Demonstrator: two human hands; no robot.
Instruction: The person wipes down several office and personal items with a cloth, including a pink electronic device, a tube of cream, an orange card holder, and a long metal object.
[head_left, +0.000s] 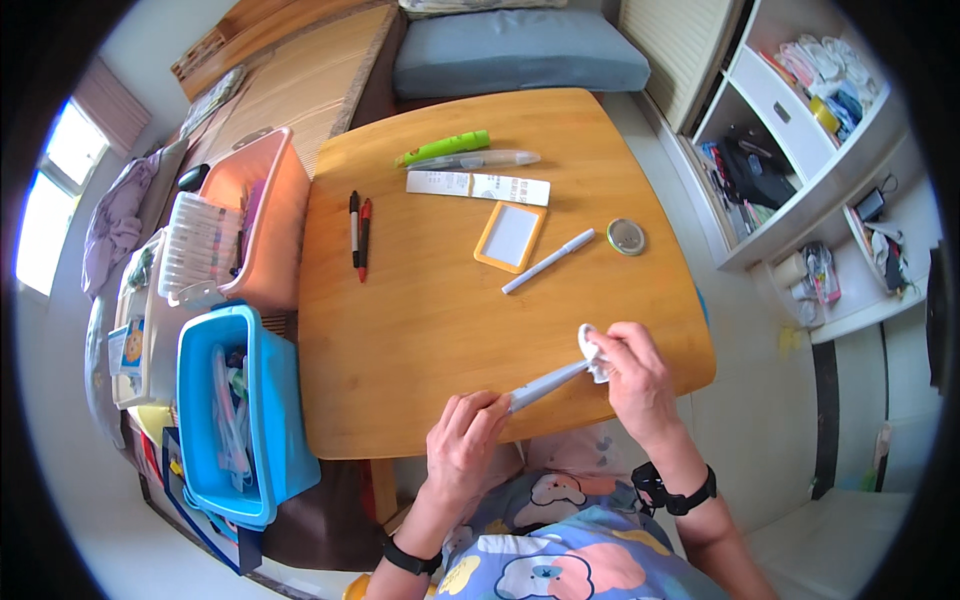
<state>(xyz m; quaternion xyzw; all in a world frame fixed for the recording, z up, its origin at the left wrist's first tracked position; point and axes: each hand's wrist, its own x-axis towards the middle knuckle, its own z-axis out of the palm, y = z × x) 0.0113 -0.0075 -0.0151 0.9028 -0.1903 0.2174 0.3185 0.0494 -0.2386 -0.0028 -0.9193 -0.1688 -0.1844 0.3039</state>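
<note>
My left hand (466, 441) grips one end of a slim, pale grey pen-like item (547, 386) over the table's near edge. At the item's other end, my right hand (637, 375) pinches a crumpled white tissue or cloth (597, 360) against its tip. Beyond my hands a white pen (548, 261) lies slanted, between a yellow-framed card or small board (511, 236) and a round metal tin or badge (626, 236). Farther back are a long white printed box (478, 187), a clear-and-grey pen-shaped item (474, 160) and a green tube-shaped item (446, 148).
Black and red markers (364, 240) lie on the left of the wooden table (405, 337). Left of it stand a blue plastic bin (289, 420), a pink bin (277, 232) and a clear case of pens (196, 247). White shelves (780, 112) hold various items at right.
</note>
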